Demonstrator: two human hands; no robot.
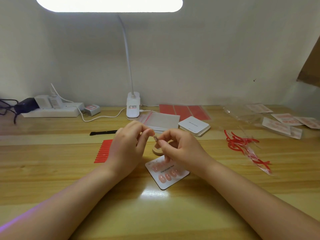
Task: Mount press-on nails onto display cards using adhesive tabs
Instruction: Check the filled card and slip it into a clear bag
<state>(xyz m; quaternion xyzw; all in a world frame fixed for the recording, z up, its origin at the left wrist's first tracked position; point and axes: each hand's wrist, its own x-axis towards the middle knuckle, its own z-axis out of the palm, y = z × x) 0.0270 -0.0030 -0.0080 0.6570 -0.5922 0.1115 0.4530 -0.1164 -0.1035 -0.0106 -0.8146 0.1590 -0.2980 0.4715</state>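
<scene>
Press-on nail [155,138] pinched between fingertips of left hand [127,146] and right hand [180,148], raised above display card [167,172]. Card on bench [52,170] reads "Handmade Nail", carries pink nails in two rows. Card stack [194,126] behind card, print too small.

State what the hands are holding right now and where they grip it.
A small press-on nail, pinched between the fingertips of the left hand and the right hand, above the display card. Which edges they grip is too small to tell.
</scene>
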